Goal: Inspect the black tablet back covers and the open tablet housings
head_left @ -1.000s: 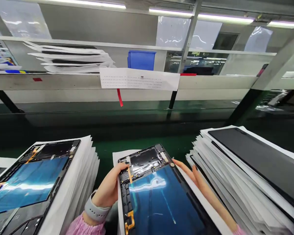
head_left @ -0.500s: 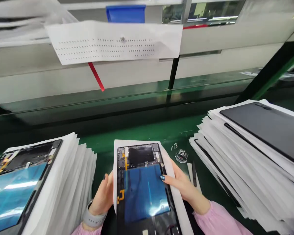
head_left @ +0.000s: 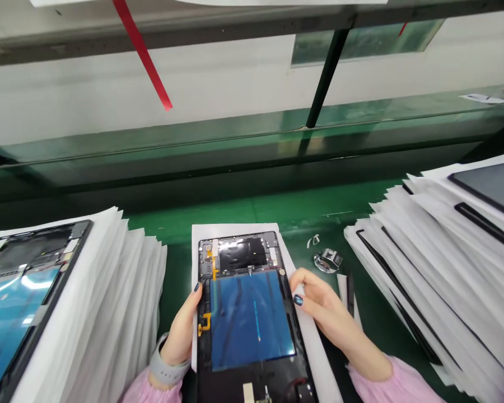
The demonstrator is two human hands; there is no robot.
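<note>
An opened tablet [head_left: 235,386] with a blue-filmed battery [head_left: 252,319] and orange flex cables lies face-down on a white foam sheet [head_left: 315,358] in front of me. My left hand [head_left: 180,330], wearing a grey watch band, grips the tablet's left edge with the thumb on its rim; the fingers underneath are hidden. At the tablet's right edge, my right hand [head_left: 325,308] has thumb and forefinger closed together with a bit of white sheet between them. Its other fingers are curled and partly hidden.
To the left rises a stack of foam sheets [head_left: 105,313] topped by another opened tablet [head_left: 21,313]. At the right, a taller stack [head_left: 428,268] holds dark panels between sheets. A shiny metal object [head_left: 328,261] and a dark slim tool [head_left: 350,294] lie on the green bench [head_left: 252,201].
My view has tilted downward. My right thumb has come off the battery to the tablet's right edge, where the fingers pinch. My left thumb now rests on the tablet's left rim.
</note>
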